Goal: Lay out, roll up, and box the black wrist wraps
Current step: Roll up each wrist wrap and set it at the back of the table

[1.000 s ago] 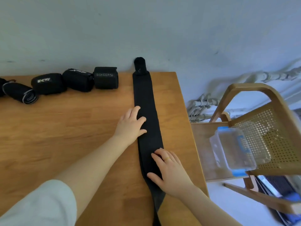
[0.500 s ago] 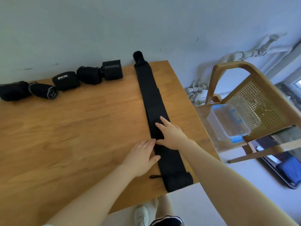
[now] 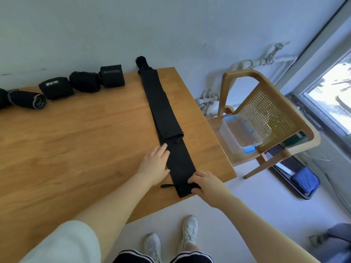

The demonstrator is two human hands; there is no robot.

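A long black fabric wrist wrap [image 3: 167,128] lies stretched flat along the right side of the wooden tabletop [image 3: 76,141], its far end against the wall and its near end at the front edge. The left hand [image 3: 154,165] rests flat beside the strap, fingers straight, touching its left edge. The right hand [image 3: 206,182] grips the near end, fingers curled over it. Four rolled black wraps [image 3: 83,85] sit along the wall. A clear plastic box [image 3: 242,130] rests on the wooden cane chair [image 3: 269,111].

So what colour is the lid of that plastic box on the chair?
Blue, on the clear plastic box, seen best in the head view.
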